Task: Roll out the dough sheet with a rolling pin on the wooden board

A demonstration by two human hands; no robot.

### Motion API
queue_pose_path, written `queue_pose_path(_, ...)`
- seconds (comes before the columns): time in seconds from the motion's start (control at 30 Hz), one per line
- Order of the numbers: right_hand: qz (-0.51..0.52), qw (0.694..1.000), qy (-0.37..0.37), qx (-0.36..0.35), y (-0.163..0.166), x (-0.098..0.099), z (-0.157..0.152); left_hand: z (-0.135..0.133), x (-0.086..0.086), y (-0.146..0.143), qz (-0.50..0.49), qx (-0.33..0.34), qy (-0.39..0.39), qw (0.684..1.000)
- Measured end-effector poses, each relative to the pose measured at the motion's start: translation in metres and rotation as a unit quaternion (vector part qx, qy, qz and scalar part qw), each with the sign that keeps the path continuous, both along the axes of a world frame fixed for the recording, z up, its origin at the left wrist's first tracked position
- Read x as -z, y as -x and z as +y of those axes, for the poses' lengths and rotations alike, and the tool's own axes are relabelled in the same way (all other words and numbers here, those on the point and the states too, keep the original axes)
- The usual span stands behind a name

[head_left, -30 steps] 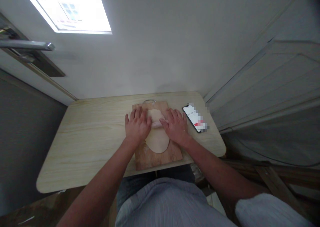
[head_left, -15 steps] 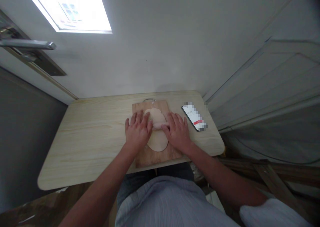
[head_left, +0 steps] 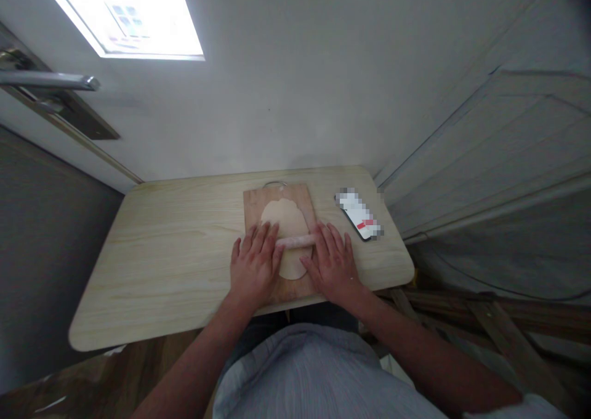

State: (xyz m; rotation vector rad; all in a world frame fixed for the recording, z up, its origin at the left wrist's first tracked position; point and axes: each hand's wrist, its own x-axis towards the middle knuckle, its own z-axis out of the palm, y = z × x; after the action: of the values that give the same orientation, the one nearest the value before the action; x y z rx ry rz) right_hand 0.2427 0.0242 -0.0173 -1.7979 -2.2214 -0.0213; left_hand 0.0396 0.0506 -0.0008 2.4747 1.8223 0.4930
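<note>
A pale sheet of dough (head_left: 285, 215) lies flattened on a wooden cutting board (head_left: 253, 202), its far edge slightly wavy. Across the dough runs a short, flour-dusted rolling pin (head_left: 296, 242). My left hand (head_left: 255, 264) covers the pin's left end, fingers laid over it and pointing forward. Over the right end rests my right hand (head_left: 333, 260), its thumb on the near side above the dough. Both ends of the pin are hidden under my hands.
The board lies on a light wood-grain table (head_left: 175, 240) with rounded corners. A phone (head_left: 359, 215), partly blurred out, lies to the right of the board. Behind the table stands a white door with a metal handle (head_left: 50, 80) and a bright window pane (head_left: 138, 19).
Both hands and the rolling pin have moved back toward my body over the dough. More of the dough's far part now shows. The board and phone stay in place.
</note>
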Motion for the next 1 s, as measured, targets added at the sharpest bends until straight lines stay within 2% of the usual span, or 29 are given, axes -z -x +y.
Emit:
queue_pose_path(0.27,-0.018,1.000,-0.007,-0.011,-0.002,-0.002,-0.019,-0.020,0.006,0.004,0.004,0.014,-0.010,1.000)
queue_pose_path(0.53,-0.017,1.000,-0.009,-0.022,-0.007,-0.004,-0.042,-0.042,0.003,0.007,0.009,0.035,0.005,0.999)
queue_pose_path(0.73,-0.001,1.000,-0.009,-0.030,-0.010,-0.001,-0.055,-0.057,0.009,0.009,0.021,0.034,-0.003,0.999)
queue_pose_path(1.0,0.049,0.998,-0.029,-0.026,-0.016,0.003,-0.068,-0.070,0.013,0.011,-0.017,0.054,-0.025,0.998)
